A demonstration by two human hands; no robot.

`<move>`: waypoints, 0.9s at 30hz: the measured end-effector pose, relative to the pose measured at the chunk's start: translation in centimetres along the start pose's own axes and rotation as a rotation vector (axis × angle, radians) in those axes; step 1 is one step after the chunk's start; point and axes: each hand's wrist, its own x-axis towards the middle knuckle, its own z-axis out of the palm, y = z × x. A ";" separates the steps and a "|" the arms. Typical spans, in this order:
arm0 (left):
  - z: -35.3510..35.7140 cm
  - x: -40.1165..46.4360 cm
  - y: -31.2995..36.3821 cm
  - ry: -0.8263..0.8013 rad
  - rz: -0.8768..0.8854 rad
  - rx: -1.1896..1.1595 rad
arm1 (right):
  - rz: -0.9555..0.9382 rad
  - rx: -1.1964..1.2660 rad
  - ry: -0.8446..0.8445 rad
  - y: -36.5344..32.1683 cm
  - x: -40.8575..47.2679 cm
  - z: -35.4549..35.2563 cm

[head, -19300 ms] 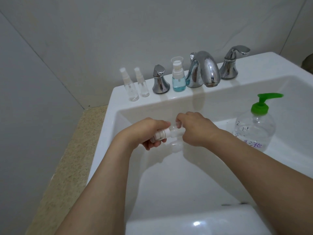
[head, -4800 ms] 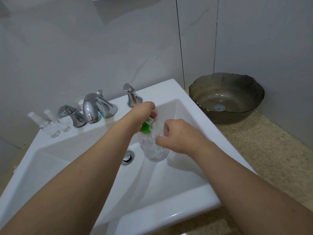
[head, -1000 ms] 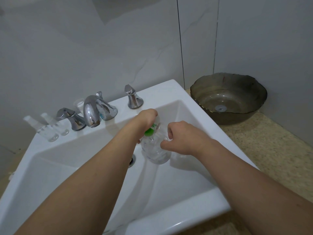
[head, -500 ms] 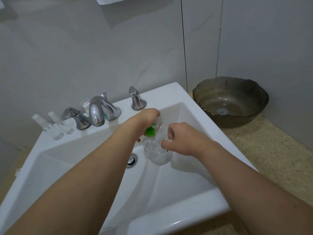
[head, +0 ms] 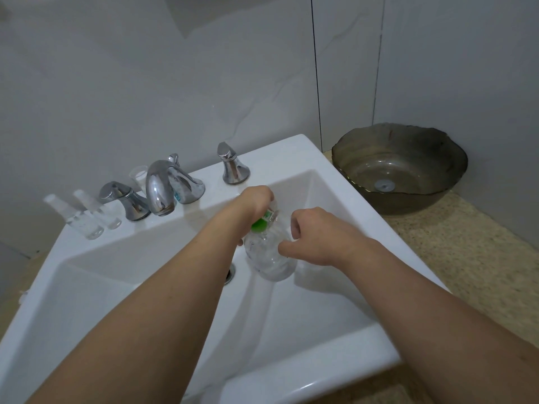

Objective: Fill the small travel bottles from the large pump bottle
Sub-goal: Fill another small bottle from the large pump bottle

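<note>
White rectangular ceramic sink sits on a speckled beige stone counter; the basin floor toward the near rim is bare, and the near-right slope also. Drain shows at basin centre, partly hidden by the left forearm.

Counts: one large clear plastic pump bottle with green pump; two small clear spray travel bottles standing side by side at the far-left corner of the sink ledge; one small bottle with blue liquid, mostly hidden behind the chrome spout; two chrome tap handles, one either side of the spout; one dark translucent glass vessel bowl on the counter beyond the sink's right edge.

Pump bottle stands in the basin just right of the drain, near the far wall, tilted slightly. Body transparent, nearly colourless; liquid level cannot be read.

Left hand covers the green pump head from above, fingers curled down around it. Right hand is against the bottle's right shoulder, fingers curled, thumb and forefinger pinching something small at the neck; what it holds cannot be told.
</note>
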 end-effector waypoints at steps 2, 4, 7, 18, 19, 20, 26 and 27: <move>0.0 0.0 -0.1 0.024 0.026 -0.015 | -0.004 0.005 -0.004 0.0 0.0 0.0; -0.2 0.0 -0.2 0.031 0.037 -0.025 | -0.009 0.006 -0.005 -0.1 -0.1 -0.1; -0.9 -0.7 0.1 0.010 0.037 -0.055 | -0.023 0.039 0.017 -0.2 -0.2 -0.2; -1.2 -1.3 0.6 -0.015 0.041 -0.012 | -0.029 0.106 0.031 -0.2 0.0 -0.1; -1.0 -1.2 0.5 -0.010 0.040 -0.007 | -0.025 0.103 0.027 -0.2 0.0 -0.1; -0.9 -1.0 0.3 -0.001 0.042 -0.013 | -0.023 0.092 0.019 -0.2 0.0 -0.1; -0.2 -0.3 -0.3 0.011 0.053 -0.005 | -0.009 0.012 -0.011 0.0 0.0 0.1; -0.3 -0.5 -0.3 0.016 0.051 0.003 | -0.009 0.015 -0.011 0.0 0.0 0.2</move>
